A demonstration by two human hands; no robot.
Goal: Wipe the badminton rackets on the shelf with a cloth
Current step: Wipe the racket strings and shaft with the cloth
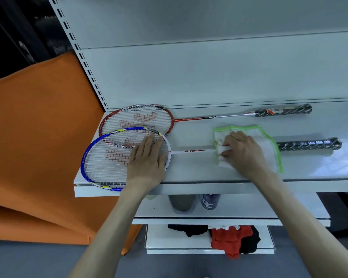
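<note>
The white shelf (189, 175) carries two rackets lying flat, handles to the right; the red racket (137, 119) sits at the back against the wall panel, and the blue racket (100, 157) lies nearer the front edge, its head overlapping the red one's and its frame poking slightly past the shelf lip. The cloth (267, 141), white with a green hem, is draped over the blue racket's thin shaft, just short of the black grip; it looks soft and limp, so it should fold round the shaft easily. The left hand (147, 157) lies spread and flat on the blue racket's strings, pinning it; the right hand (241, 151) pinches a bunched part of the cloth around the shaft. The racket is probably light and apt to slide on the smooth shelf; the strings and slim shaft seem the delicate parts, so the frame or grip is the safer hold. There is open shelf to the right for strokes along the shaft; the front edge is close.
</note>
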